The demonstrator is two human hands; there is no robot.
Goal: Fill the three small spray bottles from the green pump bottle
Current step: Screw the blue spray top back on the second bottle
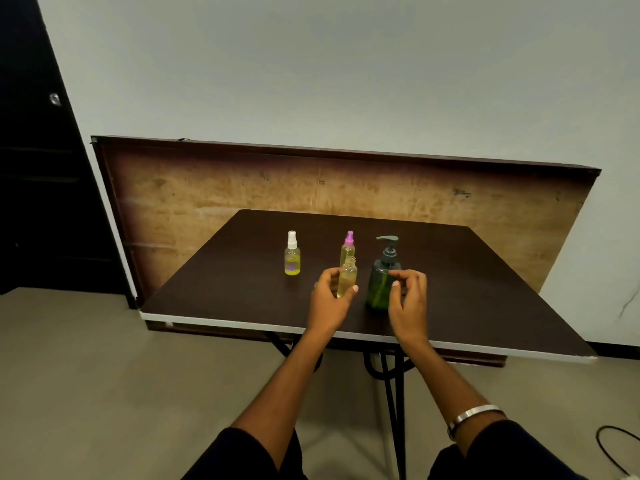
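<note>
Left hand (pixel 330 296): fingers curled round uncapped small spray bottle (pixel 347 280), upright above dark table (pixel 214 296). Right hand (pixel 408 299): fingers loosely curled, holding nothing visible, just before green pump bottle (pixel 381 278). Farther: pink-capped spray bottle (pixel 348 244); white-capped spray bottle (pixel 292 254) at left.

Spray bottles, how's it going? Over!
Left hand grips the uncapped spray bottle, part-full of yellow liquid. Right hand empty, fingers curled beside the green pump bottle. Two capped bottles stand behind. Nothing blocking.
</note>
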